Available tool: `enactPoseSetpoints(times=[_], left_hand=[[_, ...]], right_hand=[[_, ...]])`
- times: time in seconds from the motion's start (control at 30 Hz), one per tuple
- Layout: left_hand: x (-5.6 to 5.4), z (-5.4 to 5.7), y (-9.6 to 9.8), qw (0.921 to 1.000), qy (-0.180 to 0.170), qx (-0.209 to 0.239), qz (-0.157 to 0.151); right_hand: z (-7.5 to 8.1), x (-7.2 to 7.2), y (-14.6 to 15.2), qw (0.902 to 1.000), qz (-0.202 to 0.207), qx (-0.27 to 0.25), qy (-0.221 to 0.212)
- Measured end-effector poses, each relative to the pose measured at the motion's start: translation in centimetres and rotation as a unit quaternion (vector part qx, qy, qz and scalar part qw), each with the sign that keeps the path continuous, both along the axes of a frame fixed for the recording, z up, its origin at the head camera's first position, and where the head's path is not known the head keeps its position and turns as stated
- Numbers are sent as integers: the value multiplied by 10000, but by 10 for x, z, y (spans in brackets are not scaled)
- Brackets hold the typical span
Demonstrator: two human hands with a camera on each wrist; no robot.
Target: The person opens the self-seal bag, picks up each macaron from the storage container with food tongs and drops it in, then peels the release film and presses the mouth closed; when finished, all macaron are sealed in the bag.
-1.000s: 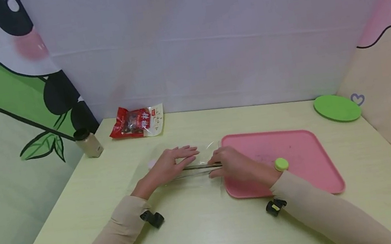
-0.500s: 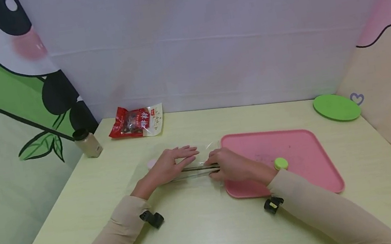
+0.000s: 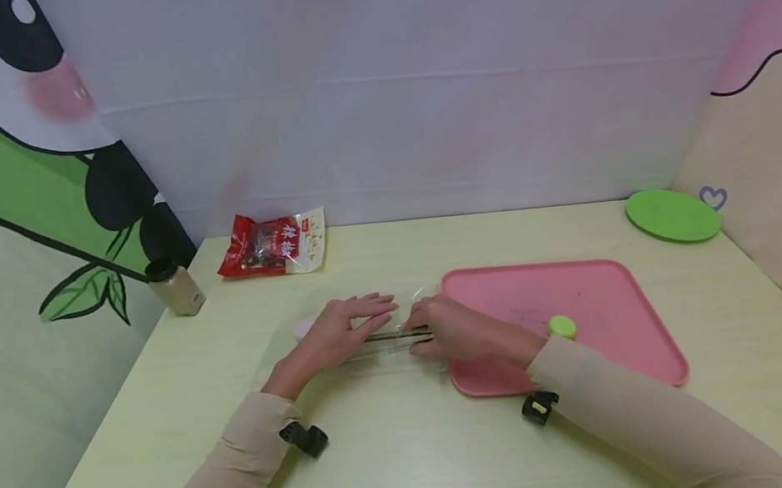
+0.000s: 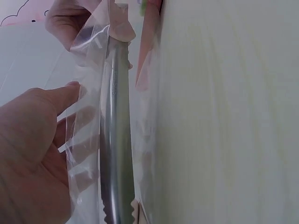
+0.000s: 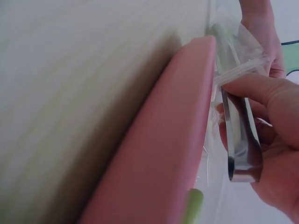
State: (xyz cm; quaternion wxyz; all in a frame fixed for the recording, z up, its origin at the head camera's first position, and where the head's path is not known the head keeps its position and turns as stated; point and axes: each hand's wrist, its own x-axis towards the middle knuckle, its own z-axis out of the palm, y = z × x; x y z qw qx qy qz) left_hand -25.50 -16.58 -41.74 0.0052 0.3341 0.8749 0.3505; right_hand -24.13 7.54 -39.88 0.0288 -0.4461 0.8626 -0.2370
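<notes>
My right hand (image 3: pixel 460 326) pinches steel tongs (image 3: pixel 397 335) between thumb and fingers. In the right wrist view, the bent end of the tongs (image 5: pixel 246 173) sticks out of a clear zip bag (image 5: pixel 240 70). Toothed tips of the tongs (image 4: pixel 117 186) show through the plastic in the left wrist view. My left hand (image 3: pixel 339 332) lies over the bag in the head view, fingers straight. Seen from the left wrist, its fingers (image 4: pixel 86 144) show through the film beside the tongs, apart from the metal. Part of the bag is hidden beneath that hand.
A pink tray (image 3: pixel 595 289) lies right of the bag, with a green-capped item (image 3: pixel 562 327) partly behind my right wrist. At the back are a red snack packet (image 3: pixel 273 245), a black-lidded jar (image 3: pixel 178 288) and a green round plate (image 3: pixel 673 216).
My right hand has slid a little to the left with the tongs, pushing them further along the bag. The left hand has stayed in place.
</notes>
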Motion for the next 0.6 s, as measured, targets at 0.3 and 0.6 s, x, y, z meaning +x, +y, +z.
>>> enactPoseSetpoints(times=[0.3,0.6], left_hand=[[2,3,1,10000,55,55,-57],[3,4,1,9999,54,103,-38]], right_hand=[[-3,-1,3,9999,-21,-15,-102],[-2,4,30,9991,-87,-215,-347]])
